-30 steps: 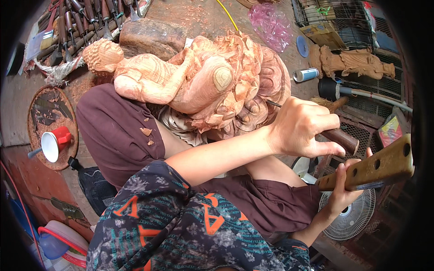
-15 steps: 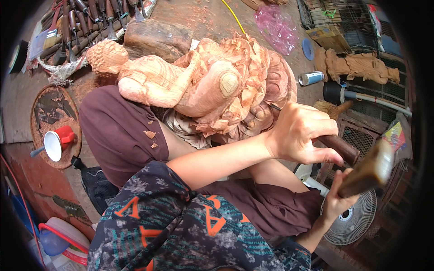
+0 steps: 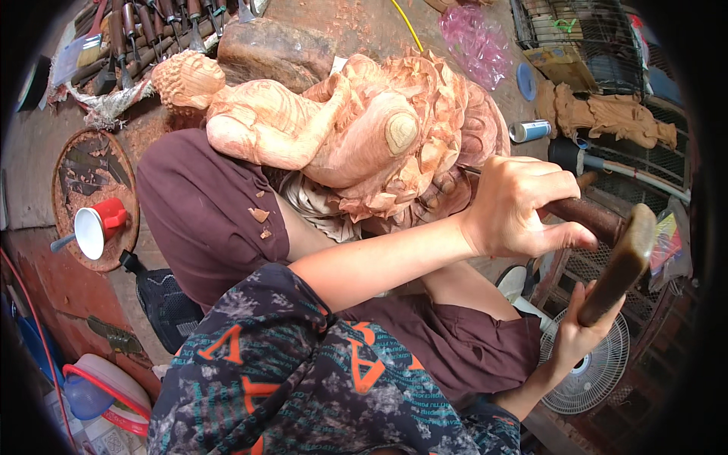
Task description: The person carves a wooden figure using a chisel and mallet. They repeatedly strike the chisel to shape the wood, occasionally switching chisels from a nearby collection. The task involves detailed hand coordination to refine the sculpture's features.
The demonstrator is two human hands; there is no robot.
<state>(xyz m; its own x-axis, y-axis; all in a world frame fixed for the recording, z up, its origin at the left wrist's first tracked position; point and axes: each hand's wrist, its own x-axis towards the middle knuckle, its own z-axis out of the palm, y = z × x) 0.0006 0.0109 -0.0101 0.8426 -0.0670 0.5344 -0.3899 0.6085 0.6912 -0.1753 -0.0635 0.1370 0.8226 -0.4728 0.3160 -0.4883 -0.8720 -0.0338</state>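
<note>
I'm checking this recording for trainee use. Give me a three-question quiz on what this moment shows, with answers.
1. Which hand grips the brown tool handle?
2. What rests on the left trouser leg? (a) wood chips (b) a brush (c) a can
3. True or false: the red and white mug is to the right of the carved figure.

Key:
1. The left hand; the right hand holds the mallet-like bar.
2. a
3. False; it is to the left.

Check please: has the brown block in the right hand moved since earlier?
Yes. The far end of the brown block has swung left and up relative to the fan, toward the tool handle in the left hand.
</note>
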